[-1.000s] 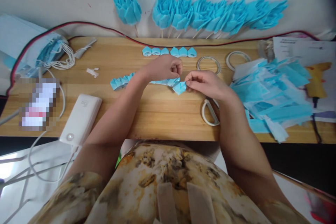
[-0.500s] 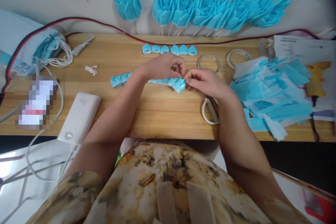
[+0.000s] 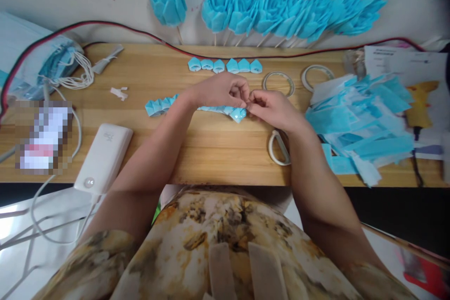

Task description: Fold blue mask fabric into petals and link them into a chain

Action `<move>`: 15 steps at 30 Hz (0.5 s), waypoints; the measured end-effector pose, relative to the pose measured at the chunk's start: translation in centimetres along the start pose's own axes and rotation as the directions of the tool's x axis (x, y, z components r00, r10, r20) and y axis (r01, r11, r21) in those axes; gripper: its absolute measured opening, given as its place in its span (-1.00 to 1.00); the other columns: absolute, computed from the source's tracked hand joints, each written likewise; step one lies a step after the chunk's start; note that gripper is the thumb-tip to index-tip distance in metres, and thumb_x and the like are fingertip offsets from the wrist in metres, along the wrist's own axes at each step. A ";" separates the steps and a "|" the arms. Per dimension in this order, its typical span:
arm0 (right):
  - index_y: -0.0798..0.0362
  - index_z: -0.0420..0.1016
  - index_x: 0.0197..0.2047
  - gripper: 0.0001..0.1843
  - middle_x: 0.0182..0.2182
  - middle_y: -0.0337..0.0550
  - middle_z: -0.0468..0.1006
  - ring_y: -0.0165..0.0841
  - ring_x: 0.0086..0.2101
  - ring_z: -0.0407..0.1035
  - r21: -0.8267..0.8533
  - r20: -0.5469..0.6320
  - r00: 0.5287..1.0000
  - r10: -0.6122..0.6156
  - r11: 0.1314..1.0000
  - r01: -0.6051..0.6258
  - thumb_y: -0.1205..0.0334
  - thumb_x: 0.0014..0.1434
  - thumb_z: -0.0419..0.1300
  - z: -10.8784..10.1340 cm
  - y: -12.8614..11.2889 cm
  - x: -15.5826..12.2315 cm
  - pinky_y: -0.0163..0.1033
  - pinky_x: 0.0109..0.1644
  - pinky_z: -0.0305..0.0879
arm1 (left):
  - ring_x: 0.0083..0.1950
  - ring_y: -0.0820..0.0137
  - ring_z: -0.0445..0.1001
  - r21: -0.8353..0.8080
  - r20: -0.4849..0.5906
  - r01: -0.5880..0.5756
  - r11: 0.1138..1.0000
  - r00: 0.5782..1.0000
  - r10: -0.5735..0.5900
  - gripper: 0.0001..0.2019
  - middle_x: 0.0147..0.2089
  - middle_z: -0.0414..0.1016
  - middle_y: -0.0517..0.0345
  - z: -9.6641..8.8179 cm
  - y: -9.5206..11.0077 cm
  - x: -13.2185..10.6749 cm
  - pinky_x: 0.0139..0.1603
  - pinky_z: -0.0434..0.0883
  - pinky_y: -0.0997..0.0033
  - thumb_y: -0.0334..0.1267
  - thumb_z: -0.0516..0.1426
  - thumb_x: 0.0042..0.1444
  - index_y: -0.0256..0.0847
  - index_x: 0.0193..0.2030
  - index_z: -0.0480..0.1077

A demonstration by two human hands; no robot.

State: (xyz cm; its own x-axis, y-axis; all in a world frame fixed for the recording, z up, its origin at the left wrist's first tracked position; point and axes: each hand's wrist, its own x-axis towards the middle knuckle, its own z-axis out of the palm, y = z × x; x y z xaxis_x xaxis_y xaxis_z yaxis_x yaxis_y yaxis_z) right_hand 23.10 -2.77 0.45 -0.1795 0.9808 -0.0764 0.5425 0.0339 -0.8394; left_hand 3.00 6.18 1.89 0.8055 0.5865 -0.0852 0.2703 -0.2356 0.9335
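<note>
Everything here sits on one wooden desk [image 3: 211, 150], so I'll place things off that.

Near the desk's middle there's a blue chain [image 3: 160, 105] of little folded paper bits lying flat, running sideways. The left hand [image 3: 220, 90] is curled over it with the forearm crossing on top, which looks like it pins the chain so it can't slide. Its fingertips are pinched shut on the end piece [image 3: 239, 114], the last fold on the chain. The right hand [image 3: 272, 108] comes in from the other side, and its thumb and fingers are closed on that same end piece, so the two hands meet right at it. Low to the wood, my guess is for steadiness.

At the desk's back edge, a row of loose folded bits [image 3: 225, 65] is lined up, seemingly parked within reach. Two tape rings [image 3: 279, 83] lie just beside that row. Behind the desk's back edge, blue paper flowers [image 3: 267, 11] on sticks lean against the wall. A messy blue sheet pile [image 3: 358, 122] covers the desk's right end, white scissors [image 3: 277, 147] lie near the front edge under the right wrist, and a power bank [image 3: 103, 158] hangs over the front edge on the left.
</note>
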 end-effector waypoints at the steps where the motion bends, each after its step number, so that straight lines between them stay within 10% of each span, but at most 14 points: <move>1: -0.02 0.38 -0.51 -0.75 -0.58 -0.31 0.44 -0.41 -0.50 0.30 0.016 0.004 1.000 0.014 1.000 -0.014 0.26 0.13 0.33 0.0 0.0 0.0 -0.27 -0.41 0.18 | -0.18 0.29 0.57 0.029 0.024 -0.007 1.000 1.000 0.006 -0.85 -0.31 0.61 0.13 0.0 0.0 0.0 -0.13 0.40 0.37 -0.42 0.36 -0.05 -0.21 -0.29 0.58; 8: -0.08 0.61 -0.15 -0.72 -0.31 -0.15 0.65 -0.25 -0.29 0.55 0.367 -0.080 0.994 0.070 0.930 -0.036 -0.08 0.22 0.36 0.2 0.3 0.1 -0.20 -0.36 0.47 | -0.27 0.38 0.48 0.152 -0.052 -0.051 0.987 0.997 0.060 -0.85 -0.32 0.57 0.17 -0.2 -0.1 0.2 -0.19 0.33 0.39 -0.49 0.25 -0.01 -0.23 -0.27 0.53; 15: -0.23 0.34 0.40 -0.16 -0.02 -0.12 0.66 -0.14 -0.09 0.55 0.420 -0.050 0.997 0.057 0.907 -0.031 -0.22 0.12 0.43 1.5 0.3 0.3 0.01 -0.12 0.63 | -0.30 0.46 0.44 0.188 -0.166 -0.059 0.980 0.982 0.091 -0.86 -0.32 0.52 0.22 -0.2 -0.1 0.4 -0.24 0.33 0.43 -0.49 0.22 0.07 -0.24 -0.22 0.46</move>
State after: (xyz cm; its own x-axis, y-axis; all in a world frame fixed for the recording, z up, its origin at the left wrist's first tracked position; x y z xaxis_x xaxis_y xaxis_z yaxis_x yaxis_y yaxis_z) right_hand 22.00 -2.71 -0.66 -0.1072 0.9894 -0.0975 0.1530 -0.0805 -0.9849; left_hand 3.18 6.61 1.79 0.7282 0.6829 0.0585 0.3166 -0.4109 0.8550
